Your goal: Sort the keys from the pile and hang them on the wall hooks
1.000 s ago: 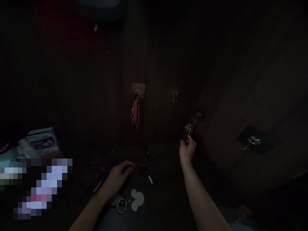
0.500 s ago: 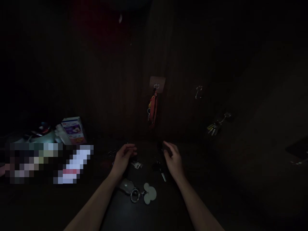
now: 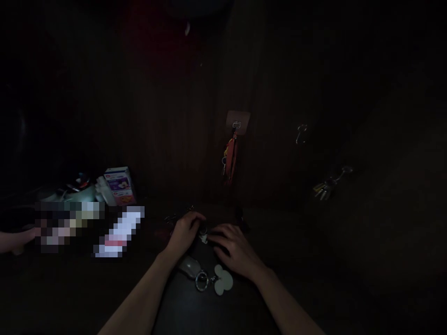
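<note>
On the dark surface, my left hand (image 3: 183,233) rests with curved fingers, a gap showing between thumb and forefinger. Just right of its fingertips lies a small bunch of keys (image 3: 203,238), partly hidden in the dimness. My right hand (image 3: 233,249) reaches leftward over the surface, fingers spread, fingertips close to those keys; contact is hard to make out. Nearer me lie a round beaded ring (image 3: 201,281), a pale mouse-head-shaped tag (image 3: 223,280) and a greyish, glossy pouch-like piece (image 3: 190,267). Other dark metal pieces (image 3: 170,217) sit beyond my left hand.
A red key case (image 3: 230,158) hangs from a wall hook (image 3: 236,124). Farther right are a bare hook (image 3: 301,134) and a hanging key bunch (image 3: 325,188). At left stand a printed box (image 3: 120,186), blurred-out items and another person's hand (image 3: 17,242).
My right hand has moved left, over where a dark key lay, toward the keys by my left hand. The view has shifted slightly, and another person's hand shows more at the left edge.
</note>
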Demonstrator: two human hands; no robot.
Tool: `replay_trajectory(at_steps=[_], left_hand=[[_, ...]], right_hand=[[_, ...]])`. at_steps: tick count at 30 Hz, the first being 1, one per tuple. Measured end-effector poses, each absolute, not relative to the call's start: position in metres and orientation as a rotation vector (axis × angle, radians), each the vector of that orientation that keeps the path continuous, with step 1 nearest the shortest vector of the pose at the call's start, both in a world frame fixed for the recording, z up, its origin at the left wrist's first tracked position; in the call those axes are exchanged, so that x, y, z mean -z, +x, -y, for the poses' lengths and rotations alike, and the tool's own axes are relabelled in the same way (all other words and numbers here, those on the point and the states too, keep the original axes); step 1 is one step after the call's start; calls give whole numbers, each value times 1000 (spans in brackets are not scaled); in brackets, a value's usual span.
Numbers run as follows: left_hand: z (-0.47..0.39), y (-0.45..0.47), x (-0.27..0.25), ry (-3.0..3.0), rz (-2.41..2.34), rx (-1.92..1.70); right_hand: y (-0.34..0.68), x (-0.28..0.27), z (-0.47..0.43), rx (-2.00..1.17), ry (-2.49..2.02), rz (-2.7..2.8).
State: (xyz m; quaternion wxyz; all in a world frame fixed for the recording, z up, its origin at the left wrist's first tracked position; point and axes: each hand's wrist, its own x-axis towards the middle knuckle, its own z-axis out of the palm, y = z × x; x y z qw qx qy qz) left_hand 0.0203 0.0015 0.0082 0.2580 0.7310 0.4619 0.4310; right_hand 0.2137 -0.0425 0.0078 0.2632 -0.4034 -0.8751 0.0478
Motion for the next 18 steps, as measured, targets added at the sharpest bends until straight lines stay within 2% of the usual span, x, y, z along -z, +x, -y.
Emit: replay_trajectory(at_steps=[9,18], left_hand=[[5,24,-11,2304,-1036,-880],[9,28,-13,2404,-1006,-797]], right_hand=[[218,6,31,-212,-1162,2311],[217,3,30,-232,-1238,2177]])
